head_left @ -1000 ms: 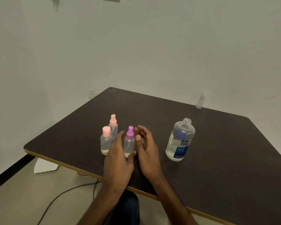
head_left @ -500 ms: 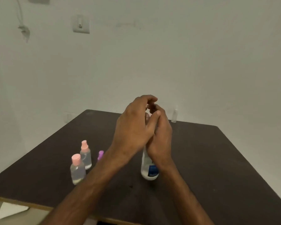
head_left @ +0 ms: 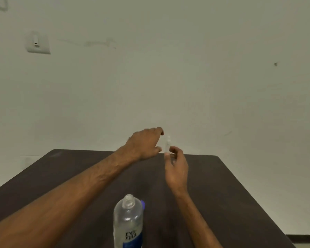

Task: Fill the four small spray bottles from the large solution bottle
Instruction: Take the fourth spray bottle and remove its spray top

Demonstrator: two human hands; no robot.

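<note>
A small clear spray bottle [head_left: 167, 143] stands at the far edge of the dark table [head_left: 222, 194], faint against the wall. My left hand [head_left: 144, 143] reaches over to it, thumb and forefinger spread just left of the bottle. My right hand [head_left: 176, 167] has its curled fingertips at the bottle's base; blur hides whether they grip it. The large solution bottle [head_left: 128, 221] stands uncapped at the near middle, between my forearms. A purple spray cap [head_left: 142, 204] peeks out behind its right shoulder. The other small bottles are out of view.
A pale wall rises right behind the table's far edge, with a switch plate [head_left: 37, 42] high on the left. The table's right edge runs diagonally down to the lower right corner.
Both hands have moved from above the large bottle out to the small clear bottle at the far edge. The view has tilted up, so the pink-capped bottles have left the frame.
</note>
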